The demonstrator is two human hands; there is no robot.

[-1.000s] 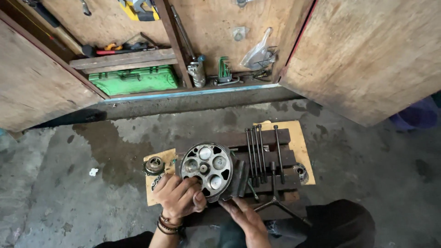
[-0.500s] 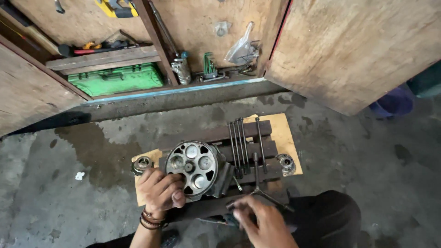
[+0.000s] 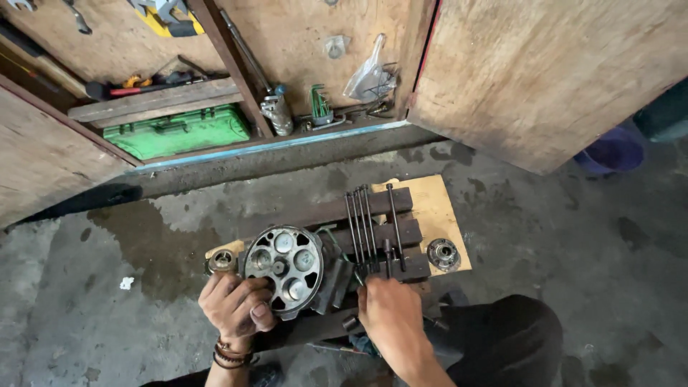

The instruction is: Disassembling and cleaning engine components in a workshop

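In the head view, the lower rim of a round, grimy metal rotor housing (image 3: pixel 284 269) with circular bores is covered by the left hand (image 3: pixel 235 304), which is clasped on it. The right hand (image 3: pixel 390 315) is curled at the near ends of long dark steel bolts (image 3: pixel 360 228); what it pinches cannot be made out. Both lie on dark wooden blocks (image 3: pixel 337 209) over plywood (image 3: pixel 430 208).
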